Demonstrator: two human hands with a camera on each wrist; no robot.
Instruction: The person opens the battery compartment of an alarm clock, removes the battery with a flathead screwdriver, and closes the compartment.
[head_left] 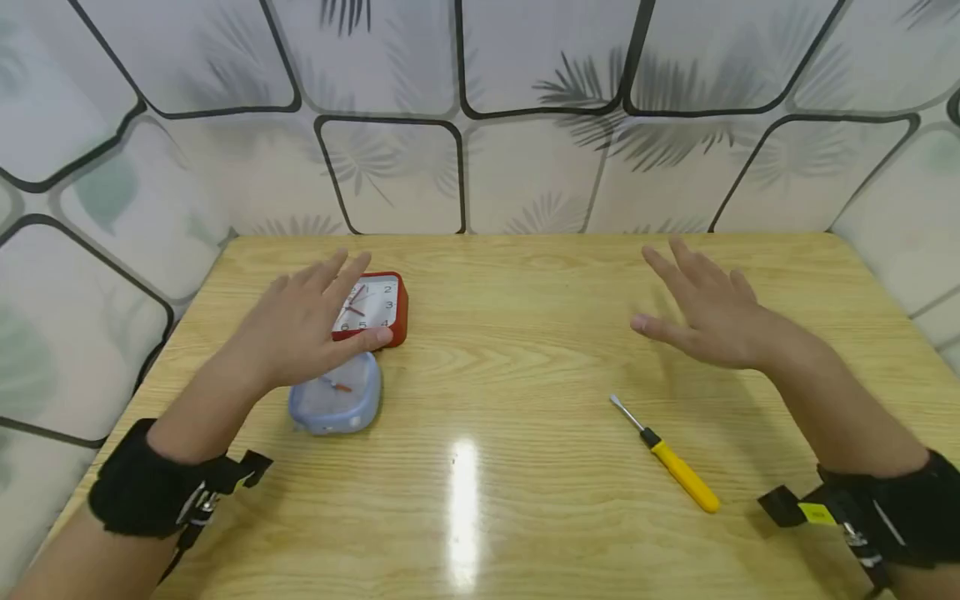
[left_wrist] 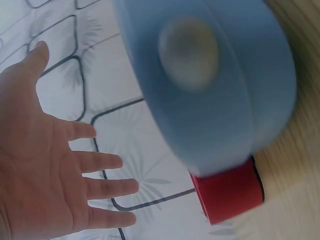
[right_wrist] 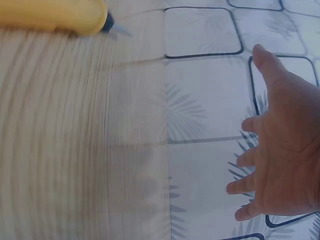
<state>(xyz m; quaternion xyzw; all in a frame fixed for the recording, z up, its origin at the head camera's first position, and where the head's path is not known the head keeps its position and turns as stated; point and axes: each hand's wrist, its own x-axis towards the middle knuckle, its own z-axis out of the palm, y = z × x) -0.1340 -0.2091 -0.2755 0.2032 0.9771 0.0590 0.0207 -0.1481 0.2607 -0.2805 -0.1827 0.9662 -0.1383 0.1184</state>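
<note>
Screwdriver (head_left: pixel 670 460) in head, right-wrist views only

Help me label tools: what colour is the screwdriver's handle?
Yellow handle, black collar; clearest in head view.

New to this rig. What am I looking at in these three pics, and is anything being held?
No robot here: these are a person's bare left hand and right hand. The wide picture comes from a camera worn on the head, looking forward and down. The other two come from cameras on the wrists, each looking along its own hand.

On the wooden table are a red clock, a rounded blue item, apparently another clock, and a yellow-handled screwdriver. Behind is a patterned wall.

Nothing is held: both hands have their fingers extended.
</note>
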